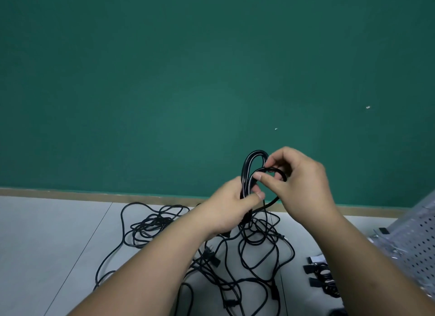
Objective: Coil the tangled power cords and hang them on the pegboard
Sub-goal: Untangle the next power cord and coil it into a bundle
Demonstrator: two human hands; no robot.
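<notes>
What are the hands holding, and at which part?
A black cord. The left hand grips its coiled loops near their base; the right hand pinches a strand beside the loops' top.

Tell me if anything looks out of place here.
Yes: black power cords sprawl tangled across the floor. Only the small coil, gripped by the left hand and pinched by the right hand, looks orderly.

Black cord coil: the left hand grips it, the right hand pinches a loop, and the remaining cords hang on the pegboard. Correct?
No. The left hand grips the coil, the right hand pinches a loop, but the remaining cords lie tangled on the floor, not on the pegboard, per the head view.
</notes>
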